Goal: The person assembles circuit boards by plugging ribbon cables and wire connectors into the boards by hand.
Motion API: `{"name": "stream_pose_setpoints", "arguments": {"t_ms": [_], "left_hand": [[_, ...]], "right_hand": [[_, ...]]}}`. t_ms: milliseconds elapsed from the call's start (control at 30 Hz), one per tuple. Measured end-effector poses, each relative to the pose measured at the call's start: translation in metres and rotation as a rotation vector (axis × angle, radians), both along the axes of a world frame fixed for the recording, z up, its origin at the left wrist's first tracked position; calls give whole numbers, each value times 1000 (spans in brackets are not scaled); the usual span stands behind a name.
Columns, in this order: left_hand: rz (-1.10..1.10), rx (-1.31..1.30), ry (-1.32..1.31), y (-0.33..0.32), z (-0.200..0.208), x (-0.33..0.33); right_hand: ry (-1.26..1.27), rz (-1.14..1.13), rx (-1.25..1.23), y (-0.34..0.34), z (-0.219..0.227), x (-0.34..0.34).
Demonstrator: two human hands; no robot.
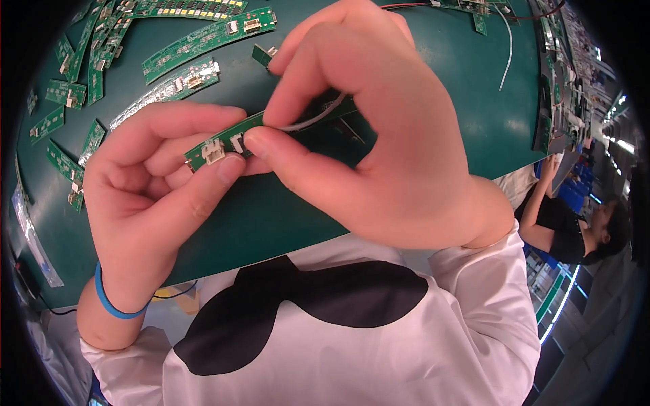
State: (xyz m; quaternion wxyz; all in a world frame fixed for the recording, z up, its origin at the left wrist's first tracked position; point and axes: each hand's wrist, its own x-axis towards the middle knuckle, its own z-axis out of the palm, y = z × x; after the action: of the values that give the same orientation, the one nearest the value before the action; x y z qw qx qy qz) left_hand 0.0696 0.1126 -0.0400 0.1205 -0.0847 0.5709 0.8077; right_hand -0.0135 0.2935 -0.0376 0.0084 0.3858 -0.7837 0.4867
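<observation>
Your left hand (145, 179) grips the circuit board (227, 135); your right hand (396, 139) pinches the white cable (308, 124). Loose boards (210, 40) crowd upper left; the green table (494, 115) is open toward the right edge.

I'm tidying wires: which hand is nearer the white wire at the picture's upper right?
Right. The right hand is left of the white wire; the left hand is farther left.
</observation>
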Motion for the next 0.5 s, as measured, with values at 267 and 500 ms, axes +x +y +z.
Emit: {"name": "stream_pose_setpoints", "arguments": {"t_ms": [267, 500], "left_hand": [[2, 9, 48, 0, -4, 1], [45, -53, 48, 1, -2, 0]], "right_hand": [[-17, -20, -21, 4, 0, 3], [-26, -34, -40, -1, -1, 2]]}}
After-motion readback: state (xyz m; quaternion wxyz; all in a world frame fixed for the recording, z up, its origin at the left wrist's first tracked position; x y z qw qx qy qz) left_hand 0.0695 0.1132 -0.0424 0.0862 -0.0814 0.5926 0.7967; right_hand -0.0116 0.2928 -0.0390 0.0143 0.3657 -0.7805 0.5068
